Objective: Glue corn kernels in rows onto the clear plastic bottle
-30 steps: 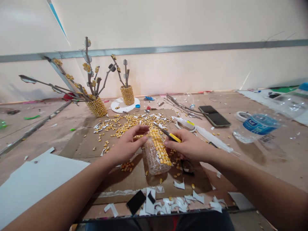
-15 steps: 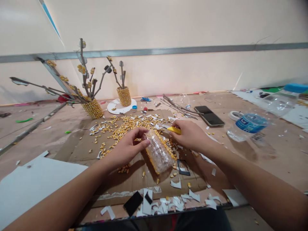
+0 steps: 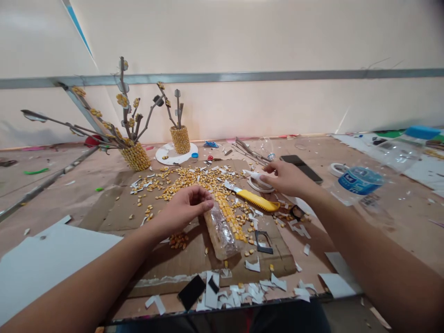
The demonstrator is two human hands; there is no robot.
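Note:
My left hand (image 3: 189, 206) grips the upper end of a clear plastic bottle piece (image 3: 220, 231), which lies tilted on the cardboard. Rows of yellow corn kernels (image 3: 229, 215) cover its right side, while the side facing me is bare and shiny. My right hand (image 3: 284, 178) has its fingers curled over a white glue bottle (image 3: 255, 176) with a pointed nozzle; the palm hides much of it. Below that hand lies a yellow utility knife (image 3: 258, 200), its blade pointing left toward a heap of loose kernels (image 3: 183, 178).
Two corn-covered pots with twigs (image 3: 135, 156) stand at the back left. On the right are a phone (image 3: 301, 167), a tape roll (image 3: 338, 169) and a cut bottle with a blue label (image 3: 360, 180). White scraps (image 3: 253, 293) litter the front edge; a cardboard sheet (image 3: 156, 263) lies underneath.
My right hand has let go of the yellow utility knife, now lying on the table, and moved to the glue bottle. The bottle piece has turned, showing more of its kernel rows.

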